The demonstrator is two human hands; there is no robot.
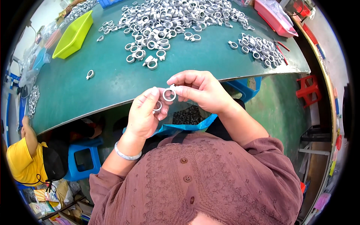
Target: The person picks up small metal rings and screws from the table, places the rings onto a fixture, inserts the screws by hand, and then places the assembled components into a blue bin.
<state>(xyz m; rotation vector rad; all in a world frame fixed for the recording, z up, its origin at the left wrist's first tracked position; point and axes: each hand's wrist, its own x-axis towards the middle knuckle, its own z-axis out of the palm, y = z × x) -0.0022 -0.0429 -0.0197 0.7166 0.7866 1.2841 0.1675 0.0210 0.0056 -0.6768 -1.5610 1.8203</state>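
Both of my hands meet just off the near edge of the green table (pixel 108 82). Between the thumb and fingers of my right hand (pixel 206 92) a small grey metal ring clamp (pixel 170 101) is pinched by its lugged top. My left hand (pixel 140 114) steadies that clamp with its fingertips. A second ring clamp (pixel 161 107) rests in the curled fingers of my left hand, partly hidden by them. Whether a small screw sits in the lugs is too small to tell. On the tabletop to the left lies one separate ring clamp (pixel 87 77).
A large heap of ring clamps (pixel 168 17) covers the table's far middle. At right lie a smaller heap (pixel 258 48), red-handled pliers (pixel 283 45) and a pink tray (pixel 272 18). A yellow-green tray (pixel 73 35) stands left. Blue plastic (pixel 187 126) borders dark small parts below my hands. A yellow-clad person (pixel 26 159) sits left.
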